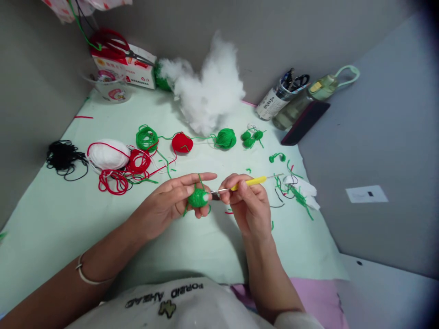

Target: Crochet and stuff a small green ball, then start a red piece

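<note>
1. Counter [164, 256]: pale surface beneath both hands.
2. Left hand [168, 197]: fingers clamped around the green crocheted piece [197, 198]; index extended.
3. Right hand [252, 204]: fingers pinched together on the yellow-handled hook [254, 182].
4. Yellow-handled hook: judged light, stiff; hold by handle.
5. Green crocheted piece: above counter, near hook's tip; judged light, soft, easily squashed; pinch its sides.
</note>
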Available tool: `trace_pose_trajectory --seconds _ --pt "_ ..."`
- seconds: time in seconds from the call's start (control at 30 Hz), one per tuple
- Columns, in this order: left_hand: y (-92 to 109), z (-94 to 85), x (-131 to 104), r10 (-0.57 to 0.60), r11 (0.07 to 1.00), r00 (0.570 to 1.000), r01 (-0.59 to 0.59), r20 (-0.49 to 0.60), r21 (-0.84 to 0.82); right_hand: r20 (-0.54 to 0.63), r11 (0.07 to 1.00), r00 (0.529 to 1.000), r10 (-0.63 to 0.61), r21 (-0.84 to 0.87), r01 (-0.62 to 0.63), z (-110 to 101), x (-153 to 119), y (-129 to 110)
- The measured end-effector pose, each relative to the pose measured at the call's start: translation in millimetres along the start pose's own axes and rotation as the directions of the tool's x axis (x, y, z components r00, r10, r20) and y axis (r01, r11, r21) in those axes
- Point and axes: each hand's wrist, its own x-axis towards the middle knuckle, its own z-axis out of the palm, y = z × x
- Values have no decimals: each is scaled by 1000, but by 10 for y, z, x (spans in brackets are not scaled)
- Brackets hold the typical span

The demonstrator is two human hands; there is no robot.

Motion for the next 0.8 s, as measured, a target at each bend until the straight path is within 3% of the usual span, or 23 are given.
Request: trace_pose_trajectory --seconds 0.27,0.37,0.57,0.7,0.8 --pt "-107 35 -26 39 974 995 -18 -91 226 -8 935 973 -230 -281 218 115 -90 63" --pt "-151 78 -23 79 958 987 -38 -136 283 -3 908 955 -296 -311 281 118 -96 66" --pt "-104 119 -28 104 932 970 -18 -222 362 42 973 995 -87 -212 94 50 -59 102" --pt "-70 145 -32 240 798 939 -47 -245 601 71 969 993 -96 -223 110 87 -42 108" --pt "-83 161 -20 297 722 930 -72 -215 688 62 965 995 -84 -243 96 153 -39 76"
